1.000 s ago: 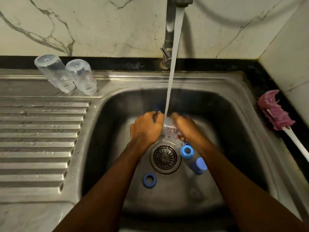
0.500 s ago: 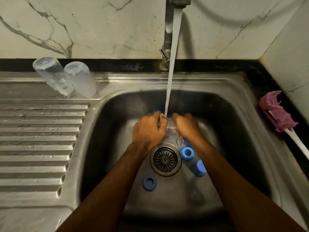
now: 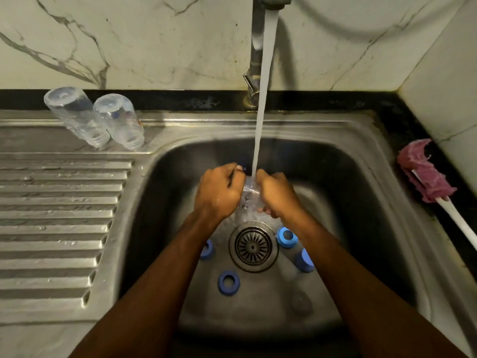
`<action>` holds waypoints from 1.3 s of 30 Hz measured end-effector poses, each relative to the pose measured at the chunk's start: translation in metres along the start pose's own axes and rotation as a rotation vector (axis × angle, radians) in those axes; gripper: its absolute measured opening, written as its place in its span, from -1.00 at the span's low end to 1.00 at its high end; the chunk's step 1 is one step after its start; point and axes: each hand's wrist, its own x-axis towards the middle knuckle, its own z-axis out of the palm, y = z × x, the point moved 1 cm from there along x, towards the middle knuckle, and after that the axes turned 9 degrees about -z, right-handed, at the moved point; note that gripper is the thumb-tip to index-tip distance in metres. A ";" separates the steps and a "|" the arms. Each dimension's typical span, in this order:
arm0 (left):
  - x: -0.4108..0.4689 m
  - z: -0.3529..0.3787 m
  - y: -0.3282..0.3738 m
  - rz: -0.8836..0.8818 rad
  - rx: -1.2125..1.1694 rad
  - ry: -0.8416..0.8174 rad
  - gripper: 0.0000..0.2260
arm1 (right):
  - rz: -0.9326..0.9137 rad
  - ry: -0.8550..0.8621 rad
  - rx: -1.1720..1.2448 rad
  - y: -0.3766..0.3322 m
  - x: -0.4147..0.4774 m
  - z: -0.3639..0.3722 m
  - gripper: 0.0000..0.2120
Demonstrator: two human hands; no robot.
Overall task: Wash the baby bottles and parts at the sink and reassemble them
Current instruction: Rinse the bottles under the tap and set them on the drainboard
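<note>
Rinsing is under way: left hand (image 3: 219, 193) and right hand (image 3: 278, 197) both clasp 1 clear bottle (image 3: 249, 195) under the tap stream (image 3: 261, 120); next, probably upend it beside the 2 upturned bottles (image 3: 117, 122).

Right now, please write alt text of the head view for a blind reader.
The left hand and right hand hold a clear bottle under the tap's stream in a steel sink. Blue parts lie near the drain; two bottles stand inverted on the drainboard.
</note>
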 end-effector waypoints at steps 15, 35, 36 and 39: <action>-0.006 0.012 0.006 -0.072 0.175 0.054 -0.71 | 0.335 -0.052 0.211 0.005 0.001 -0.009 -0.73; 0.004 0.011 0.004 -0.231 0.002 -0.023 -0.64 | 0.267 0.037 0.205 0.004 0.013 -0.007 -0.74; 0.003 0.011 0.004 -0.232 0.003 -0.024 -0.64 | 0.267 0.006 0.188 0.004 0.011 -0.008 -0.71; 0.009 0.017 -0.004 -0.622 -0.148 -0.191 -0.68 | 0.040 0.075 -0.072 0.006 0.007 -0.006 -0.60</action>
